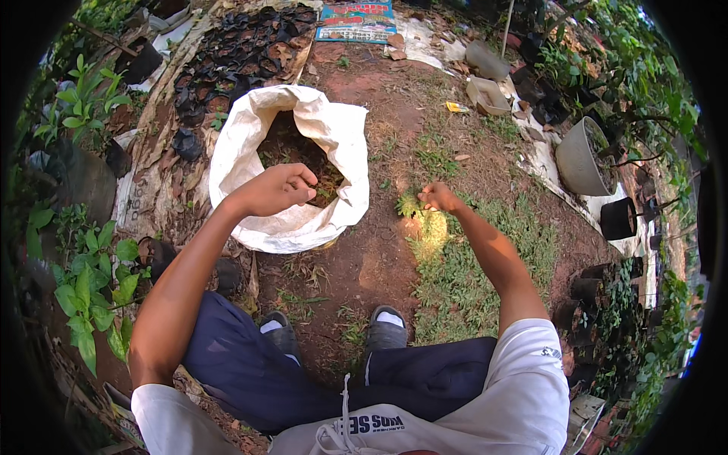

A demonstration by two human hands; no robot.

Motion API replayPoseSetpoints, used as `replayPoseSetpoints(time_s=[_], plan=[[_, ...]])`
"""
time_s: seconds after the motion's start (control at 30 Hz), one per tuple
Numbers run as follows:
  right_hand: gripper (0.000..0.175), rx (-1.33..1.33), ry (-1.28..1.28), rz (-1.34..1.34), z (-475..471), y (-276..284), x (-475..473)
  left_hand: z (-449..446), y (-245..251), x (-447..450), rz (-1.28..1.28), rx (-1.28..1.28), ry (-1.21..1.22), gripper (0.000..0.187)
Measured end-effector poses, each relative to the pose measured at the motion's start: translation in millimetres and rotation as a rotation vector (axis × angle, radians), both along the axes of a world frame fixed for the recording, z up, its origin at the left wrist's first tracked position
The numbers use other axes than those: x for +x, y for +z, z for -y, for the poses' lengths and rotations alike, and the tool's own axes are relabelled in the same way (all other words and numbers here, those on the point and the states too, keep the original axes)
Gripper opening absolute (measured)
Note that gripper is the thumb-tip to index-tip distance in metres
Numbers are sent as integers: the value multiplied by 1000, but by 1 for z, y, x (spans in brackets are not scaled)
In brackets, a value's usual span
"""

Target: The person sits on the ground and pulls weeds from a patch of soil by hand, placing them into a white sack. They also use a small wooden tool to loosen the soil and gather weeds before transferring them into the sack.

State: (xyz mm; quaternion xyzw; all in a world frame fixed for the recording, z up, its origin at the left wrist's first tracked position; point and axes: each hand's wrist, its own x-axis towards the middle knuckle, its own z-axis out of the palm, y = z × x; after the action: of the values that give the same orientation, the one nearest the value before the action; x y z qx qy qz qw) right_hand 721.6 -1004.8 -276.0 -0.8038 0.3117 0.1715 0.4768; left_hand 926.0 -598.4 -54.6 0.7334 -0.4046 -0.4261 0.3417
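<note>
A white woven sack (pixel 347 142) stands upright with its rim rolled outward. Inside its mouth lie dark soil-like matter and pulled plants (pixel 327 185). My left hand (pixel 284 186) hovers over the near part of that mouth, fingers curled; whether anything is inside them is hidden. To the right of the sack, my right hand (pixel 439 197) is low over the ground, its fingers pinched together at a small tuft of green weed (pixel 407 205). Below that hand spreads a patch of low grass and weeds (pixel 472 278), partly sunlit.
My sandalled feet (pixel 387 335) are on bare soil. Black plastic planting bags (pixel 244 45) crowd the far left. A printed banner (pixel 356 21) lies ahead. On the right are a clear plastic tub (pixel 488 95), a pale plant pot (pixel 583 156) and a black pot (pixel 619 219). Leafy plants (pixel 85 296) border the left.
</note>
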Motion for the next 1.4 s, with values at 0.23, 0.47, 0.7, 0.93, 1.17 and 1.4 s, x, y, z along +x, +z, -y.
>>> replayPoseSetpoints(time_s=[0.23,0.47,0.7,0.93,1.17,1.4], plan=[[37,-375,60,36,10,-1,6,-3,-15,8,75,-58,9,39],[27,-130,-224,747,-56,96,89,-9,-24,18,329,229,338,59],[23,-61,502,1051,-198,181,136,-7,-31,23,659,305,550,70],[59,-911,979,221,-239,74,161,9,-14,12,732,329,572,72],[63,-808,996,-46,-199,39,168,15,-10,0,813,295,501,61],[43,-570,672,15,-194,49,173,12,-3,-1,754,324,469,60]])
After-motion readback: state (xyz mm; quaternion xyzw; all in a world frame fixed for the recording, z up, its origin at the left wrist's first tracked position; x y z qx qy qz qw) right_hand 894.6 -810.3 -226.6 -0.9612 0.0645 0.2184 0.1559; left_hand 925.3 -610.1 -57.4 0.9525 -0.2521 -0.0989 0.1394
